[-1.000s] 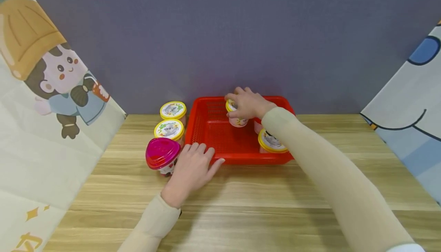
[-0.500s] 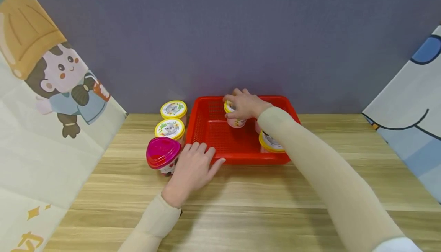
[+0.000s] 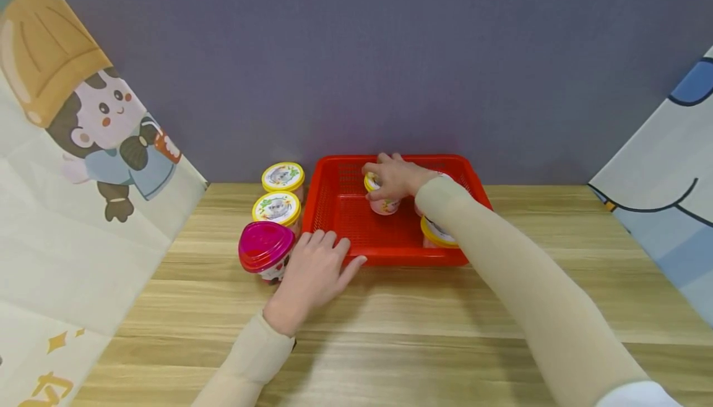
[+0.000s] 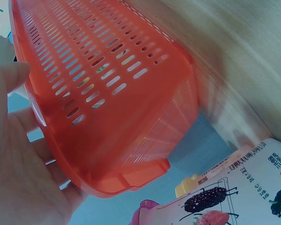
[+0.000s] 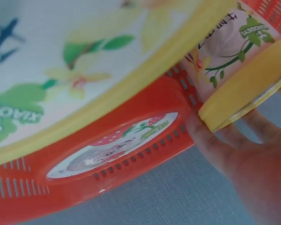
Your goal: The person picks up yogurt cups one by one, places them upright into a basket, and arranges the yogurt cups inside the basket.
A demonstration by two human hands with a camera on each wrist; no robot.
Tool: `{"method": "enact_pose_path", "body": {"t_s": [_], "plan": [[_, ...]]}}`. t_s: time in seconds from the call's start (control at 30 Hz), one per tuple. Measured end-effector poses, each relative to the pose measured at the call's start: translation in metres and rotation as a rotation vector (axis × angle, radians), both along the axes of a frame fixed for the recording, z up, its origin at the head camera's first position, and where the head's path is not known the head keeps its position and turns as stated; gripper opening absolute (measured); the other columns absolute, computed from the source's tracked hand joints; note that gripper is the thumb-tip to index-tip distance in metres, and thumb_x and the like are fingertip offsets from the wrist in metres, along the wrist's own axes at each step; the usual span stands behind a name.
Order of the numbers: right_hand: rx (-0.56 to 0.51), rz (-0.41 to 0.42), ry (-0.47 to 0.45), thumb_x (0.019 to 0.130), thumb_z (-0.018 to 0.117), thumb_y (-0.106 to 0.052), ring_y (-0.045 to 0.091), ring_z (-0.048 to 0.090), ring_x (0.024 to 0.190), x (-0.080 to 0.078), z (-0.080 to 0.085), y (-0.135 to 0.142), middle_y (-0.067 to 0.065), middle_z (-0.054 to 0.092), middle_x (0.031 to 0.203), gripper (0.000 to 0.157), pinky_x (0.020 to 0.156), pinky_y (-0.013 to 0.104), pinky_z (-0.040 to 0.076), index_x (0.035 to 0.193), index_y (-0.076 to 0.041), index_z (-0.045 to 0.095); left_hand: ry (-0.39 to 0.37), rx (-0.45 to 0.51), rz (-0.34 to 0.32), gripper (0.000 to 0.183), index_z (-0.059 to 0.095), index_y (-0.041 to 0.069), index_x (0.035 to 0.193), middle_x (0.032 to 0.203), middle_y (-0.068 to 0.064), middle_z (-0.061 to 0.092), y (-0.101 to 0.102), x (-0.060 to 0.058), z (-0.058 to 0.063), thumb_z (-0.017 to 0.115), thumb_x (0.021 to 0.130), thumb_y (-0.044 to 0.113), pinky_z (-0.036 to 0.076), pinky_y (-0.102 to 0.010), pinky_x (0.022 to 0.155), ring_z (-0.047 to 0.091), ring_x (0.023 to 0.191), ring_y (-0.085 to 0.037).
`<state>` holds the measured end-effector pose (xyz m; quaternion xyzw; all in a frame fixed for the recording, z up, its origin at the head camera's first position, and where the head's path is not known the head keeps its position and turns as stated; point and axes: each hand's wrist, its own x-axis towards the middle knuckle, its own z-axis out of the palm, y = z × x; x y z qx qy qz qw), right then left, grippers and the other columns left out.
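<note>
My right hand (image 3: 394,178) grips a pink tub with a yellow lid (image 3: 384,206) from above, inside the red plastic basket (image 3: 390,257). In the right wrist view its fingers lie round the lid of that tub (image 5: 229,51). Another yellow-lidded tub (image 3: 437,237) stands at the basket's front right; one more behind it is mostly covered by the right sleeve. My left hand (image 3: 314,268) rests with relaxed fingers over the basket's front left corner, thumb spread along the front. The left wrist view shows its fingers passing behind the rim, tips hidden.
Left of the basket stand two yellow-lidded tubs (image 3: 283,176) and a magenta-lidded cup (image 3: 266,247), close beside the left hand. Its side carries printed berries in the left wrist view. A grey-blue panel (image 3: 356,60) rises right behind the basket.
My right hand and the tub have come slightly lower in the basket. The left hand stays at the corner. The whole head view has shifted a little.
</note>
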<state>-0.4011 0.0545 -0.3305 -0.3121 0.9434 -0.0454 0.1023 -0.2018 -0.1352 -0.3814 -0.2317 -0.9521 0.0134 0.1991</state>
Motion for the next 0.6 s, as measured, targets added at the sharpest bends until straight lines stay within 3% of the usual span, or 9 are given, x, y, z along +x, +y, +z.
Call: {"method": "enact_pose_path", "body": {"t_s": [0.6], "plan": [[0.020,0.030,-0.049,0.091,0.072,-0.047,0.037,0.043,0.124,-0.0008,-0.0096,-0.0010,0.015,0.044,0.142,0.072,0.104,0.054,0.044,0.152,-0.021,0.044,-0.008,0.005,0.000,0.046,0.067,0.012,0.096,0.085,-0.007,0.061,-0.0001,0.0008,0.0004,0.049,0.101,0.054,0.043,-0.039,0.075,0.056,0.080,-0.025]]}}
